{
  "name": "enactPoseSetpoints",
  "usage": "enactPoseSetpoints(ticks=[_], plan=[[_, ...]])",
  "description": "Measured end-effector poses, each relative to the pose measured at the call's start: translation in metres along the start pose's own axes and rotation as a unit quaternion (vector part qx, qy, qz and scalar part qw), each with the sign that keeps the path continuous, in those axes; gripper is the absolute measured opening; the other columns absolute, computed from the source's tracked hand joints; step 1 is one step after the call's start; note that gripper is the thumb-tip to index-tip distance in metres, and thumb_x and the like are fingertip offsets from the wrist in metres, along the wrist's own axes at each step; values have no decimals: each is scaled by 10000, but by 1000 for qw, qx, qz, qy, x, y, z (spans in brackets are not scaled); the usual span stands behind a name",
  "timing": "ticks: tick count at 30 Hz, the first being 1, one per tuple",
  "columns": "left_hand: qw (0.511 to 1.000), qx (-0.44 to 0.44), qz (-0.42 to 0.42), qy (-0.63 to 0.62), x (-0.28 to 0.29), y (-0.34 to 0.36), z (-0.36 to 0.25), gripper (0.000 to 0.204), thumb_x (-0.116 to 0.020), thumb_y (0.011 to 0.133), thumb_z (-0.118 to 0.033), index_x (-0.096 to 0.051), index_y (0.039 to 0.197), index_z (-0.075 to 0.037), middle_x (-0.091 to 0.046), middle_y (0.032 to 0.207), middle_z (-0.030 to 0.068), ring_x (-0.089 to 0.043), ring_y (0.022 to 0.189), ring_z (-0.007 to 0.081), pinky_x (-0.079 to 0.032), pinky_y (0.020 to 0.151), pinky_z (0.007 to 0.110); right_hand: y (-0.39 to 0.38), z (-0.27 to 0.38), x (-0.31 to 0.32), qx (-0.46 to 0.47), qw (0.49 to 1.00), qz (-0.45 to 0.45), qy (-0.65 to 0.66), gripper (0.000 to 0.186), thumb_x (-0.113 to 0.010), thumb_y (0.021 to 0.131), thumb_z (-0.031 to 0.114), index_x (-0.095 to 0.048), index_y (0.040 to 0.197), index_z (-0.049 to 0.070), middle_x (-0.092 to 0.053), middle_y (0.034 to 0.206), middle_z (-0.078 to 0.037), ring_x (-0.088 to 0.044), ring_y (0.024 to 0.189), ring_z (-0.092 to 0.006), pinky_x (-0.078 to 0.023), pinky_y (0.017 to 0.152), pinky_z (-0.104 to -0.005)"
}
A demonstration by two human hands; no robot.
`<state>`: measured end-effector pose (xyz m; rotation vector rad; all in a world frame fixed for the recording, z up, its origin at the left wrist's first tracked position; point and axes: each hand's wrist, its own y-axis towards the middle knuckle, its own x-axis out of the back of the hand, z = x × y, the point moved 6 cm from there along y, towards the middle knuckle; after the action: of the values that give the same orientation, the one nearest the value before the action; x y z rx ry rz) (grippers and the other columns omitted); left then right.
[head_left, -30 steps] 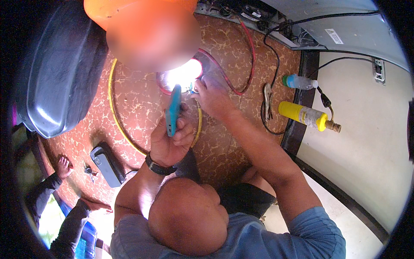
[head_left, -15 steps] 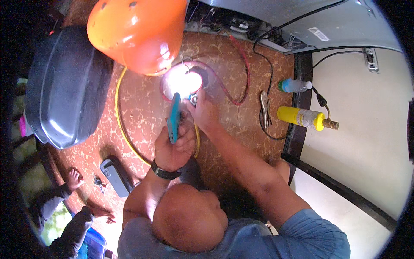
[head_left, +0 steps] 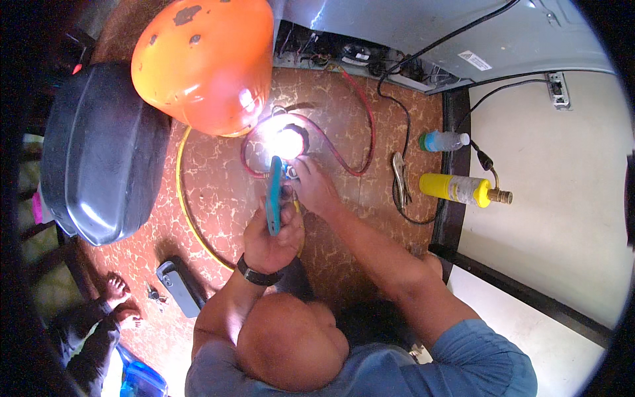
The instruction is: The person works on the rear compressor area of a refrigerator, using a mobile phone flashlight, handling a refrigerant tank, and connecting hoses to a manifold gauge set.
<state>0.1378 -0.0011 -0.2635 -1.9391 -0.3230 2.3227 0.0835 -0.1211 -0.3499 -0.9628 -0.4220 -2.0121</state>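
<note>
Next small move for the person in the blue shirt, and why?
Probably tilt the teal phone slightly: white glare beyond its upper end washes out detail on the round object there. The left hand already holds the phone; the right hand is busy at the small blue part beside it.

Tally: cylinders, two (orange cylinder [head_left: 202, 63], one; yellow cylinder [head_left: 434, 184], one). Hoses, two colours: yellow hose [head_left: 186, 206], one; red hose [head_left: 360, 173], apparently one. Turquoise phone [head_left: 273, 202], one. Wristwatch [head_left: 258, 274], one. Black case [head_left: 109, 152], one. Plastic bottle [head_left: 448, 141], one. Locking pliers [head_left: 398, 177], one. Wall outlet [head_left: 559, 91], one. Bare feet [head_left: 117, 291], two.
</note>
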Motion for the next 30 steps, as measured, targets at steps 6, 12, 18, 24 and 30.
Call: enactPoseSetpoints(ticks=[6, 12, 18, 24, 30], plan=[[989, 28, 97, 105, -16, 2, -1, 500, -564, 1019, -393, -467, 1385, -68, -639, 1010, 53, -591, 769, 155, -496, 672, 297, -14, 13, 24, -30, 999, -2, 16, 562, -678, 926, 265, -479, 1399, 34, -504, 1406, -186, -556, 1227, -386, -440, 1054, -463], [833, 50, 44, 549, -22, 28, 1, 558, -655, 983, -304, -445, 1431, -47, -626, 1238, 56, -626, 1054, 147, -544, 883, 352, -77, 21, 98, -287, 758, -18, 586, 429, -515, 1049, 354, -567, 1331, 35, -649, 1231, -104, -592, 1133, -210, -440, 1020, -340], [480, 186, 74, 854, -45, 65, 20, 464, -547, 1005, -437, -602, 1210, -24, -686, 1049, 151, -672, 928, 295, -531, 805, 433, -96, 5, 115, -346, 807, -44, 476, 423, -534, 1039, 334, -534, 1334, 31, -663, 1116, -70, -641, 998, -175, -520, 888, -318], [616, -227, -127, 743, -73, 192, -53, 412, -503, 1021, -327, -565, 1263, 0, -659, 1122, 259, -652, 887, 400, -542, 766, 463, -112, -5, 137, -391, 737, -53, 549, 358, -500, 1048, 275, -516, 1326, 50, -668, 1089, -111, -699, 913, -231, -602, 787, -373], [313, -476, -149, 808, -65, 280, -75, 519, -514, 928, -128, -398, 1371, 115, -499, 1341, 362, -503, 1255, 484, -419, 1059, 508, -163, -16, 138, -361, 800, -38, 478, 449, -496, 1051, 267, -439, 1437, 45, -659, 1154, -120, -683, 995, -216, -588, 807, -368]])
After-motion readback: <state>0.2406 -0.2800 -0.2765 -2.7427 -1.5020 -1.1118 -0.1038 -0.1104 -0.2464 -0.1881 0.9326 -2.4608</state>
